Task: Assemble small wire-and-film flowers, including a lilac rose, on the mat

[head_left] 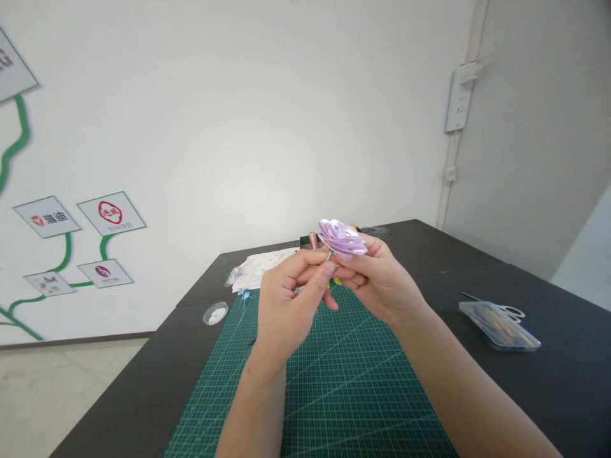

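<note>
A shiny lilac fabric flower (342, 238) with layered petals is held up in front of me, above the green cutting mat (344, 381). Its thin stem is pinched between the thumb and fingers of my left hand (293, 296). My right hand (382, 273) grips the flower's petals from the right, its thumb at their lower edge. The fingers of both hands come close together below the bloom, and partly hide its underside.
To the left are a small clear dish (215, 313) with white pieces, a little blue flower (244, 294) with a trailing thread, and a white sheet (258, 268). Scissors (510, 312) lie by a clear plastic case (500, 327) at right. A dark box (305, 242) stands behind my hands.
</note>
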The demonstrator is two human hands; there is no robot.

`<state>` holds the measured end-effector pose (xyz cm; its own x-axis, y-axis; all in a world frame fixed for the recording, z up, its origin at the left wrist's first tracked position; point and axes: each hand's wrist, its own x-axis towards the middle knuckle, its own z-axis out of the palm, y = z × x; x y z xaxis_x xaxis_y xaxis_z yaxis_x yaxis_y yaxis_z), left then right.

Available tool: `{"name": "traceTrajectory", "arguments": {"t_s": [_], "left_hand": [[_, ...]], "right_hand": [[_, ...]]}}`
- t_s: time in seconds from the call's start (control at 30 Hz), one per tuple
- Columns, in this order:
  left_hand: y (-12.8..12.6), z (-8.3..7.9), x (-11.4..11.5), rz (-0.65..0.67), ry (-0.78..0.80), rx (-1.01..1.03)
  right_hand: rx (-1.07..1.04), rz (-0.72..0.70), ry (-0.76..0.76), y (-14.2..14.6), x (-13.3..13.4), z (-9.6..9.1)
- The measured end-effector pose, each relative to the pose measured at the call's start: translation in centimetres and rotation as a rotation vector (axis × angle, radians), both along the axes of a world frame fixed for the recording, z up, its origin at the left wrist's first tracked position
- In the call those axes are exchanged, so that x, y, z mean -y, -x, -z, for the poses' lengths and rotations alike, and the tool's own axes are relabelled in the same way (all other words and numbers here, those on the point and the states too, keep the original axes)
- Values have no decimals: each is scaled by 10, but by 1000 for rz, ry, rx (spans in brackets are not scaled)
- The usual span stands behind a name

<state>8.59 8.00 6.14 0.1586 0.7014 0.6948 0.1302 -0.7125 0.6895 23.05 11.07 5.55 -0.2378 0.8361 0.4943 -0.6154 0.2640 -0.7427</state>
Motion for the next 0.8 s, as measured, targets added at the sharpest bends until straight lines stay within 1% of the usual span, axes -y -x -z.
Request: {"name": "traceTrajectory", "arguments": {"t_s": [0.07,0.13,0.27,0.37,0.53,0.67,0.73,0.8], "left_hand": [[0,1,0,-24,-30,-11],[0,0,0,-13,-24,-7],[0,-3,1,66,33,18],[0,-4,2,106,38,46],[0,-5,1,49,21,98],[0,-5,0,18,-11,93],[0,-4,0,-36,-42,75],[0,-2,0,-116,-82,56]], "right_hand": [[2,27,8,0,0,0],[12,44,0,1,-1,1],[22,37,-21,1,0,1],[12,15,-47,1,0,0],[50,-8,-44,0,0,0],[89,15,-60,-2,0,1],[93,35,-76,-2,0,0],[83,64,-87,-2,-1,0]]}}
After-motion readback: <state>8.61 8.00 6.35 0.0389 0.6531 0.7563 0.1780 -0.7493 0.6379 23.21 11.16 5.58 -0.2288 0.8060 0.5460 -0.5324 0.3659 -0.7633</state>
